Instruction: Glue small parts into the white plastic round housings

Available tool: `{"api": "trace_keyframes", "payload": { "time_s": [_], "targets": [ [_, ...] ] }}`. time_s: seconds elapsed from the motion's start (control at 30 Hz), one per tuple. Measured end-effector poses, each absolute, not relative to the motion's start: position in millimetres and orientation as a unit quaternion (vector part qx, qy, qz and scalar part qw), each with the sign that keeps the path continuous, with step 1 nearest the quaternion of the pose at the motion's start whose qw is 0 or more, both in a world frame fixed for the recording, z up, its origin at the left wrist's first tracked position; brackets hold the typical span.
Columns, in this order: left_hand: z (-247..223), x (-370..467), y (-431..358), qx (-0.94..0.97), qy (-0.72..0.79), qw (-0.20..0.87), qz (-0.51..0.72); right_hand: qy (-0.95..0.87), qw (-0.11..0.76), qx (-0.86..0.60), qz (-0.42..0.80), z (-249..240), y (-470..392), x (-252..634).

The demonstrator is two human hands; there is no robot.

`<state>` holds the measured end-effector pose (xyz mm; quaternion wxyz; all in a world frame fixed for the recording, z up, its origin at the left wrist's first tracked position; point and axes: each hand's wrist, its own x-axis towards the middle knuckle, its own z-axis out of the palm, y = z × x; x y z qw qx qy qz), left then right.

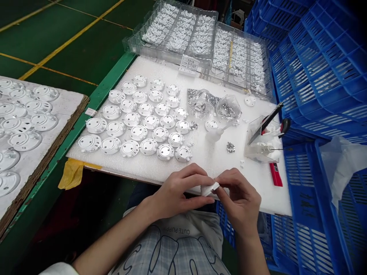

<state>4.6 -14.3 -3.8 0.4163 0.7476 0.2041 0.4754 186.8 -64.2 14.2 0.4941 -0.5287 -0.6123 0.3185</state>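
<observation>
While the left hand point(180, 190) and right hand point(241, 195) pinch a white part point(207, 190) left of the clear box point(251, 154), assembly seems underway, likely needing careful alignment next.

A yellow-lined green floor point(83, 53), blue crates point(315, 65) and rows of white parts point(151, 122) show a factory workshop.

Just one camera here — head-worn, facing forward and down, close over both hands point(177, 191), tabletop point(205, 156) beyond.
</observation>
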Motion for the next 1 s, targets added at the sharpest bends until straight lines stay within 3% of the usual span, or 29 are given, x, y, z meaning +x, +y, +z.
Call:
{"api": "trace_keyframes", "payload": {
  "time_s": [0.17, 0.47, 0.67, 0.8, 1.0],
  "targets": [
    [-3.6, 3.1, -16.9, 0.749, 0.206, 0.426, 0.464, -0.602, 0.487, -0.534, 0.339, 17.0, -66.1, 188.6],
    [9.9, -1.8, -28.8, 0.645, 0.249, 0.606, 0.393, -0.485, 0.511, -0.521, 0.482, 17.1, -55.7, 189.4],
    [4.0, 5.3, -33.7, 0.484, 0.327, 0.695, 0.42, -0.545, 0.492, -0.559, 0.385, 21.1, -49.0, 182.5],
    [3.3, 8.8, -31.8, 0.288, 0.298, 0.8, 0.434, -0.57, 0.463, -0.588, 0.339, 27.6, -39.3, 184.5],
    [11.4, 13.7, -35.9, 0.091, 0.241, 0.868, 0.424, -0.569, 0.444, -0.678, 0.142, 27.0, 14.3, 194.3]
  ]
}}
